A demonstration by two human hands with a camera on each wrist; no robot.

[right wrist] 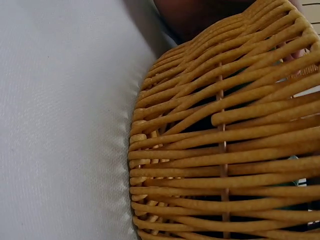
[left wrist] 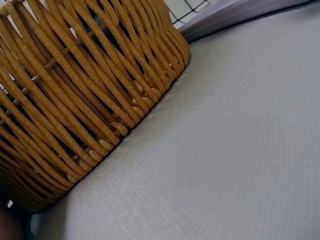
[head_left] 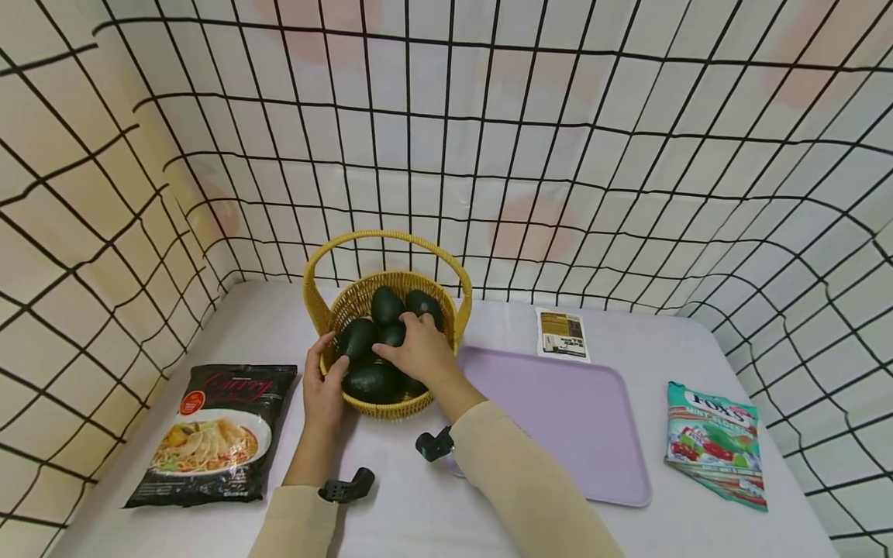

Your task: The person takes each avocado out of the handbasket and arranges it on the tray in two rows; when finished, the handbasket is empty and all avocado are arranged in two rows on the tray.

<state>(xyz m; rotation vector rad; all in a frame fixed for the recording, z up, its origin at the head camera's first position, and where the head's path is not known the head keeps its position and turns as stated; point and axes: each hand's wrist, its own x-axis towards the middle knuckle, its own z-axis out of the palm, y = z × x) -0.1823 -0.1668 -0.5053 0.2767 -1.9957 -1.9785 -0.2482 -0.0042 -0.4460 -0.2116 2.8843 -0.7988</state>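
Basket, centre: left hand is gripping it; right hand is seemingly picking avocado, pinch unclear; lifting is needing firmness.

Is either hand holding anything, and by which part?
The left hand grips the basket by its left rim. The right hand is over the middle avocado, but whether it grips it cannot be told.

White-clothed table before me, and there stands the yellow wicker basket! On my left lies the black Curry noodle bag; right, a lilac tray, a brown-and-white packet just behind; far right, the FOX'S candy bag.
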